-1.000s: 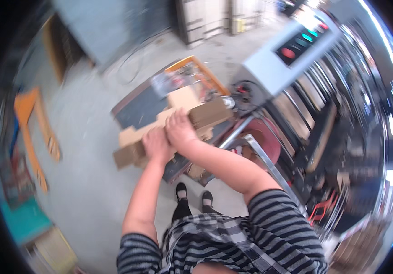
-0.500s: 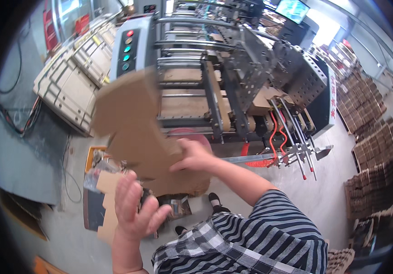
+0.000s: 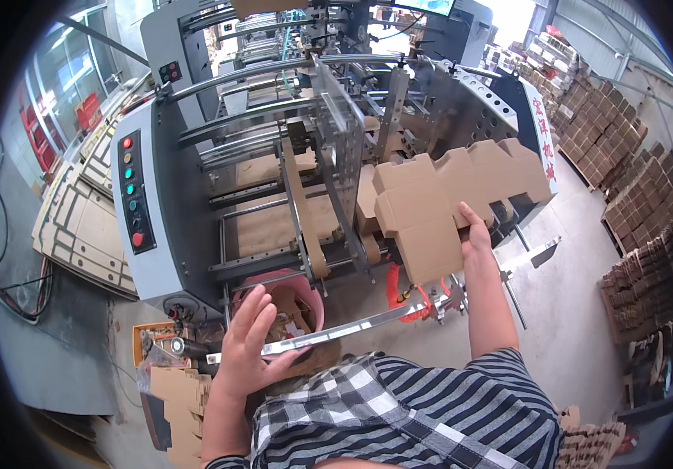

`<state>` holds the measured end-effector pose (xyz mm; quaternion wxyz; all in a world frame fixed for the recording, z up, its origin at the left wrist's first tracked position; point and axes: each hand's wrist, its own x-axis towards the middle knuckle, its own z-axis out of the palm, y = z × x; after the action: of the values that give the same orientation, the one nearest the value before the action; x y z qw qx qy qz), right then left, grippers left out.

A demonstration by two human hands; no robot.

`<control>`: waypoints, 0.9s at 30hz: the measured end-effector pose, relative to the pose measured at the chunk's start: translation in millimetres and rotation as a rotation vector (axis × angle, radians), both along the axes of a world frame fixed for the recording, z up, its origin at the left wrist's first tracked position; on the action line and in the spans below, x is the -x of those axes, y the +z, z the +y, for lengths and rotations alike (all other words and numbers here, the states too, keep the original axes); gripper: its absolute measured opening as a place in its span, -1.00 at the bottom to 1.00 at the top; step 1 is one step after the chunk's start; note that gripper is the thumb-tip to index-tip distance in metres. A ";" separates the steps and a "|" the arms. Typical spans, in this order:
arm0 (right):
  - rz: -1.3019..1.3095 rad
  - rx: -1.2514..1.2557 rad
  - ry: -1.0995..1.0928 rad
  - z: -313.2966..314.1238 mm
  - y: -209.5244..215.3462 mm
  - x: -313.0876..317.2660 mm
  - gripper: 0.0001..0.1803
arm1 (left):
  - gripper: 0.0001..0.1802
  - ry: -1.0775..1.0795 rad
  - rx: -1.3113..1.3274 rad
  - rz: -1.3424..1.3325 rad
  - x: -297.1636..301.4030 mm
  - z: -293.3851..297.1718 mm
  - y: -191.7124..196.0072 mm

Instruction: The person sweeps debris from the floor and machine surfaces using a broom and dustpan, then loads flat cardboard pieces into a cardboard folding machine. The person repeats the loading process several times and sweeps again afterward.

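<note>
My right hand [image 3: 475, 233] grips a flat brown die-cut cardboard box blank [image 3: 434, 207] at its near edge. The blank is held tilted above the right side of the machine's front end, and its notched flaps point away from me. Part of the hand is behind the cardboard. At the lower left, my left hand [image 3: 246, 348] holds nothing, its fingers raised and apart. Beside it runs a shiny metal bar [image 3: 360, 320] across the front of the machine. Just beyond that bar stands a pink tub [image 3: 317, 297] with cardboard scraps inside.
The folding machine [image 3: 219, 133] has belts, rollers and a button panel [image 3: 132, 191] on its left. Cardboard blanks [image 3: 172, 391] lie at lower left near an orange crate [image 3: 145, 336]. Stacked cardboard bundles [image 3: 641, 203] line the right. Light-coloured boards [image 3: 78, 227] lean at left.
My right hand has carried the cardboard blank from the left over to the right side of the machine. My left hand stays raised at lower left. The view has shifted, showing more of the machine.
</note>
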<state>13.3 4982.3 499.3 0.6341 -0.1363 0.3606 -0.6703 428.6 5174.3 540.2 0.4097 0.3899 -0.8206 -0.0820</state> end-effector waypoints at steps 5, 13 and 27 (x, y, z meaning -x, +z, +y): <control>-0.037 -0.059 -0.028 -72.1 -31.1 -4.5 -0.46 | -0.06 0.034 -0.153 -0.066 33.5 -32.9 -7.6; -0.088 -0.159 0.016 -129.3 -42.3 -13.8 -0.46 | -0.05 0.030 -0.470 -0.114 51.4 -56.7 -23.7; -0.034 -0.180 0.080 -238.3 -56.2 -22.4 -0.55 | -0.04 0.015 -0.558 -0.245 63.4 -83.7 -42.6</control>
<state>35.7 4744.0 443.1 0.6760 -0.0818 0.4027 -0.6117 365.2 5090.6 497.6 0.1852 0.5003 -0.8068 -0.2539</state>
